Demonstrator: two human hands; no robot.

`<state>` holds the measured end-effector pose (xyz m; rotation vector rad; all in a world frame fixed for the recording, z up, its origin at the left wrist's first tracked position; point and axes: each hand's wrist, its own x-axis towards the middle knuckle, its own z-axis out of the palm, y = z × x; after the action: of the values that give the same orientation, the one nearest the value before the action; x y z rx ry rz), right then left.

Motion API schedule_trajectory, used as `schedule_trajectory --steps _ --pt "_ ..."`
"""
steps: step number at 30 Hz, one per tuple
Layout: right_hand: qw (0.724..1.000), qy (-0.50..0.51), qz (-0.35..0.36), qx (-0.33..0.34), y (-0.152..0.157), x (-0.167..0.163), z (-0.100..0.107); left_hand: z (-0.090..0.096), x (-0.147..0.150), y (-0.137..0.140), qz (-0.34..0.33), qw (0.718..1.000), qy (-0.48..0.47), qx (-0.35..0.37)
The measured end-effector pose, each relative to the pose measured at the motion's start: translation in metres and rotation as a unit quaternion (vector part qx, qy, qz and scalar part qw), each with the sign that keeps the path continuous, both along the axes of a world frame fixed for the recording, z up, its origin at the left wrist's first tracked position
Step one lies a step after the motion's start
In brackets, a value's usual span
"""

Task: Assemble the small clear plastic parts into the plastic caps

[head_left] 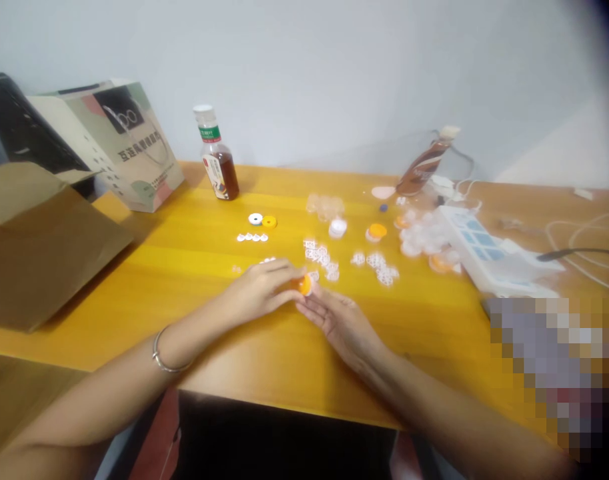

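Where the two hands meet: a small orange-and-white round piece [304,285], held in front of the person, above the worktop [264,363].

Left hand [257,288]: it comes to the piece from the left; the fingers are nearly closed and pinch it from above and from the side, with what seems to be the thumb underneath.

Right hand [343,323]: it comes from the right and slightly from below; its fingers are also bent almost closed, and they seem to grip the pale side of the piece. Because of blur, I cannot tell exactly which fingertips press on it.

Nearer hand: neither one, since both are touching the piece.

Axis of the piece: it is short and round, so no long axis is clear; the orange part is toward the left hand and the pale part toward the right, so I judge that the line through its centre goes from one hand to the other.

White flat pieces [318,253]: they lie on the worktop, just beyond the hands.

Orange-topped piece [376,231]: it stands farther away and to the right, well apart from the fingers.

Yellow ring [269,222] and white ring [255,218]: they lie side by side, beyond the left hand.
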<state>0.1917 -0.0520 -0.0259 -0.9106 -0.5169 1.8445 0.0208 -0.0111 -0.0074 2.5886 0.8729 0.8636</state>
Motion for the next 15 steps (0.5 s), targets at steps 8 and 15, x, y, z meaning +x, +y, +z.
schedule_trajectory --steps 8,15 --pt "1.000 -0.012 0.004 -0.013 0.0024 0.0010 0.0009 0.0033 0.0012 -0.0026 -0.006 1.000 0.021 -0.017" --pt "0.998 -0.033 0.048 -0.024 0.0040 0.0014 0.0038 0.0036 0.0044 -0.0038 0.041 0.996 -0.009 -0.081"
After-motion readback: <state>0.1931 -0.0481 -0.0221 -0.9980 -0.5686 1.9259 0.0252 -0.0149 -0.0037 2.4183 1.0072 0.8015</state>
